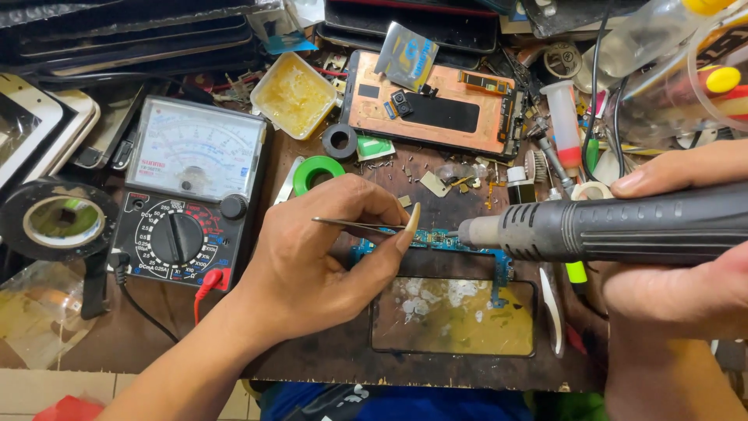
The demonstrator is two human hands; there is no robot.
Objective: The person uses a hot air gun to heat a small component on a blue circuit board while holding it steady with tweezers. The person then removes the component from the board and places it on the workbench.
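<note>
- Analog multimeter (pixel 191 199), black with a white dial face, on the bench.
- Yellow flux tub (pixel 294 95) just up-right of the multimeter.
- Green tape roll (pixel 317 171) right of the multimeter.
- Opened copper-backed phone (pixel 433 104) further right of the multimeter.
- Round magnifier (pixel 58 221) left of the multimeter.

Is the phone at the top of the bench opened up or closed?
Opened: the phone lies with its back cover off, copper-coloured inside and camera modules showing.
</note>
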